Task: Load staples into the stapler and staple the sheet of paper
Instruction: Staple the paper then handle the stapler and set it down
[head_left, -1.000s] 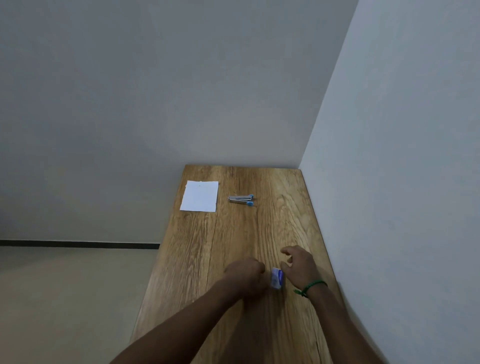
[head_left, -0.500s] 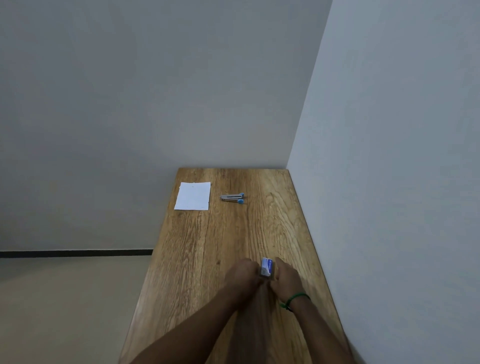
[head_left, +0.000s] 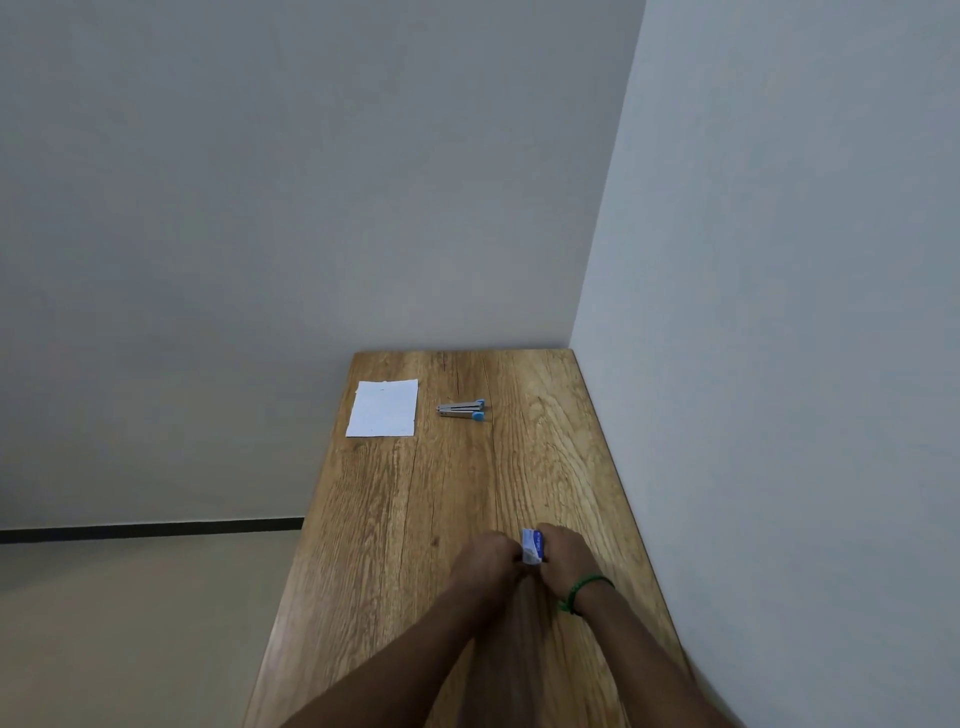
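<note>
Holding the small staple box (head_left: 533, 546) between them, your 2 hands sit closest to you: left hand (head_left: 488, 564) and right hand (head_left: 563, 558) both closed around it, just above the table (head_left: 395, 519). Straight ahead and well apart lies the stapler (head_left: 461, 409), long axis running left-right, slightly nearer your left hand. Left of it rests the sheet of paper (head_left: 383, 408).

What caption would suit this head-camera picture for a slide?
Both hands, left hand and right hand, hold a small staple box; stapler and paper wait across the table.
</note>
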